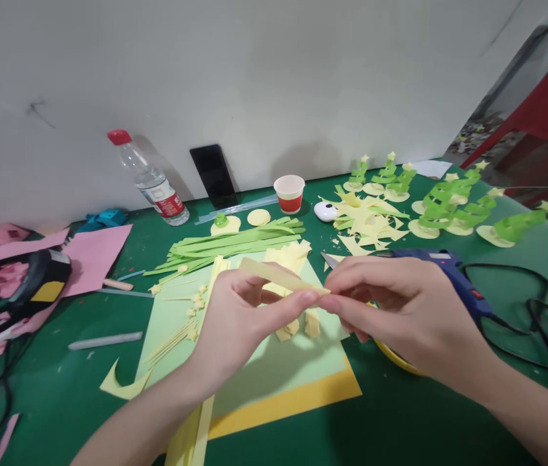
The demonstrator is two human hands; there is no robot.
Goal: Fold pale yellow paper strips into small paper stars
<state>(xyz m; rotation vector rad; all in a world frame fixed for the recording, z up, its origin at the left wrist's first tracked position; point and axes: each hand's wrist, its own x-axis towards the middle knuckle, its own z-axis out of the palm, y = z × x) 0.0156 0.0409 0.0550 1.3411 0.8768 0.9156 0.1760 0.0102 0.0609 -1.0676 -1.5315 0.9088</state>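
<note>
Between both hands is a pale yellow paper strip (278, 276), raised above the light green sheet (274, 378). My left hand (247, 317) pinches it between thumb and fingers. At the strip's right end, the thumb and fingertips of my right hand (393, 301) are closed on it too, touching the left thumb. Below the hands lie small folded yellow paper pieces (311, 323). Long yellow strips (190, 427) and small yellow paper stars (198, 301) rest to the left on the sheet. Scissors (332, 260) are partly hidden behind my right hand.
Green strips (230, 243) lie behind the sheet. A bottle (152, 181), a phone (214, 176) and a paper cup (289, 194) stand along the wall. Yellow scraps (371, 223) and several green spiral paper trees (438, 207) are at right, near a blue glue gun (468, 285) and its cable.
</note>
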